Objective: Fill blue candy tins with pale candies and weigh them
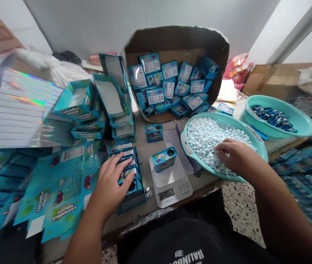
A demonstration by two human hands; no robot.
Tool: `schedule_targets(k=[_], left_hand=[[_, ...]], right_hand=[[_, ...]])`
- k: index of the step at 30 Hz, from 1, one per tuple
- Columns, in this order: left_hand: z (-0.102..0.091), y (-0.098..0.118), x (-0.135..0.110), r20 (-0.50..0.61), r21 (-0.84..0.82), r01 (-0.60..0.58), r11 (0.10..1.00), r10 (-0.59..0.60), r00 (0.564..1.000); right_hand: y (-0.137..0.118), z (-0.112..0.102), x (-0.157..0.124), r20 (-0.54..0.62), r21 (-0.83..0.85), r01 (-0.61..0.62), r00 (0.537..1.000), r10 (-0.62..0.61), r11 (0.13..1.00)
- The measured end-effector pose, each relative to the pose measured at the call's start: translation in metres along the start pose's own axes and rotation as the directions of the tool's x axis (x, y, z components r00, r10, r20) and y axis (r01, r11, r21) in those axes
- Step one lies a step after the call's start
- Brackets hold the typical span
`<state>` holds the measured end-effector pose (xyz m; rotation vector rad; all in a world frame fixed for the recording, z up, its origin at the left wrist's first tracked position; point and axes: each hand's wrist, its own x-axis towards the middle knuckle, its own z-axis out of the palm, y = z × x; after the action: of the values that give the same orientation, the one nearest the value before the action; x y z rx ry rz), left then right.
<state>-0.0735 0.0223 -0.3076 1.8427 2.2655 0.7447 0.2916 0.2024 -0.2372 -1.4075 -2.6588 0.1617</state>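
My left hand (114, 176) lies with fingers spread over a row of small blue tins (135, 185) in an open display box on the table. On the white kitchen scale (169, 181), a blue tin (164, 159) stands with a dark round opening on top. Another blue tin (153, 133) is just behind the scale. My right hand (229, 154) is at the surface of the small pale candies (211, 135) in a turquoise basin (262, 156). Its fingers are curled together, and whatever is between them is hidden. A small silvery cap (148, 192) sits by the scale.
A tipped cardboard box (176, 38) full of wrapped blue tins stands behind. Dark blue caps fill a second turquoise basin (301, 124) at right. Stacked display trays (112, 97) and flat printed cartons (57, 190) cover the left side.
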Motion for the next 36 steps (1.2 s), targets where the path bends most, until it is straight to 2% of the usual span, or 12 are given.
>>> schedule_targets(k=[5,12,16,19,22,25,28,32,34,36], left_hand=[[0.001,-0.001,-0.001,-0.004,-0.014,-0.004,1.0,0.004,1.0],[-0.002,0.001,-0.001,0.025,-0.042,0.026,0.999,-0.025,0.999],[-0.002,0.0,0.0,0.014,-0.046,0.011,0.999,-0.01,1.0],[-0.001,-0.001,0.0,0.002,-0.051,-0.006,0.999,0.006,1.0],[0.001,-0.003,0.0,0.002,-0.049,-0.006,0.999,0.006,1.0],[0.002,-0.004,-0.001,-0.002,-0.054,-0.012,0.998,0.012,1.0],[0.002,-0.004,-0.001,-0.018,-0.062,-0.013,0.998,0.012,1.0],[0.002,-0.001,0.0,-0.033,-0.061,-0.023,0.998,0.021,0.999],[0.001,0.0,0.001,-0.036,-0.058,-0.026,0.998,0.024,0.999],[0.001,0.0,0.001,-0.033,-0.057,-0.018,0.998,0.016,0.999]], right_hand=[[-0.007,-0.002,0.004,0.026,-0.034,-0.073,0.997,0.074,0.997],[-0.003,0.008,0.003,-0.155,0.062,-0.031,0.987,0.04,0.998],[-0.005,0.004,0.005,-0.268,0.107,0.015,0.963,0.015,0.994],[-0.023,-0.007,0.01,-0.392,0.174,0.082,0.92,-0.007,0.981],[-0.054,-0.014,0.019,-0.454,0.265,0.225,0.887,-0.084,0.938],[-0.086,-0.009,0.032,-0.425,0.358,0.356,0.885,-0.19,0.863],[-0.105,0.008,0.045,-0.353,0.406,0.403,0.897,-0.266,0.82],[-0.112,0.025,0.051,-0.234,0.375,0.414,0.908,-0.348,0.829],[-0.112,0.026,0.049,-0.185,0.358,0.426,0.905,-0.384,0.831],[-0.111,0.021,0.045,-0.183,0.345,0.45,0.893,-0.411,0.824]])
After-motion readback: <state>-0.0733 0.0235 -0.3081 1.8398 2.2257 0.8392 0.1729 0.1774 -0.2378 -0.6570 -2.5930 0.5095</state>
